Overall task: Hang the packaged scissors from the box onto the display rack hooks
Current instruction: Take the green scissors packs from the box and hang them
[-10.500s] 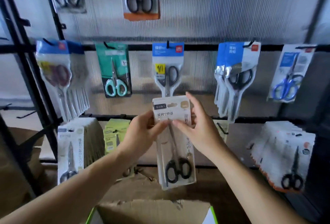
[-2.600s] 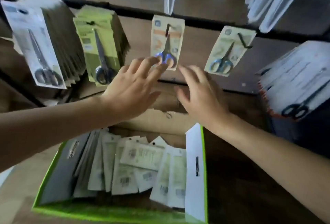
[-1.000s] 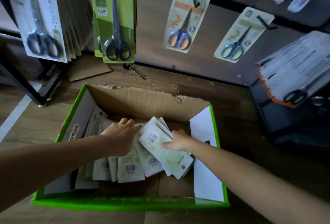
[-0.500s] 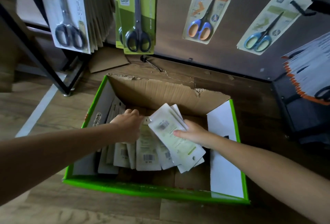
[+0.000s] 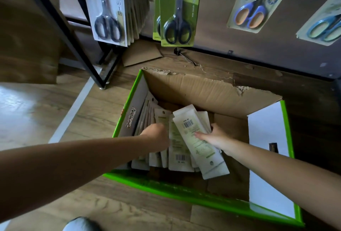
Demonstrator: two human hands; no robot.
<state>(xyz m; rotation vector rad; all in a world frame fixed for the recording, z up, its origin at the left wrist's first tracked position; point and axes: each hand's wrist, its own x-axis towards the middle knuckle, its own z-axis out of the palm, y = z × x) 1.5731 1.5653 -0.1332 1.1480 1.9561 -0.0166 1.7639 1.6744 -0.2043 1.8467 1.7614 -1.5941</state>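
1. Cardboard box with a green rim: stands open on the wooden floor. Its torn far flap is taken as 12 o'clock.
2. Loose scissors packets: pale cards, barcode side up, lying overlapped in the box from centre out to 9 o'clock.
3. Right hand: enters from 4 o'clock and grips a bundle of packets, thumb across the top card and fingers behind it. The bundle is tilted, upper end toward 12 o'clock, and raised above the loose packets.
4. Left hand: enters from 8 o'clock, knuckles up, fingers sunk among the packets at 9 o'clock. The fingers are hidden; whether they hold anything cannot be told.
5. Display rack: black frame beyond the box, from 10 to 2 o'clock. Hanging there are:
   - a white pack with black-handled scissors at 10 o'clock;
   - a green pack at 12 o'clock;
   - a blue-and-orange-handled pack at 1 o'clock;
   - a teal-handled pack at 2 o'clock.
6. Floor at 12 o'clock, between box and rack: a loose hook and a cardboard scrap.
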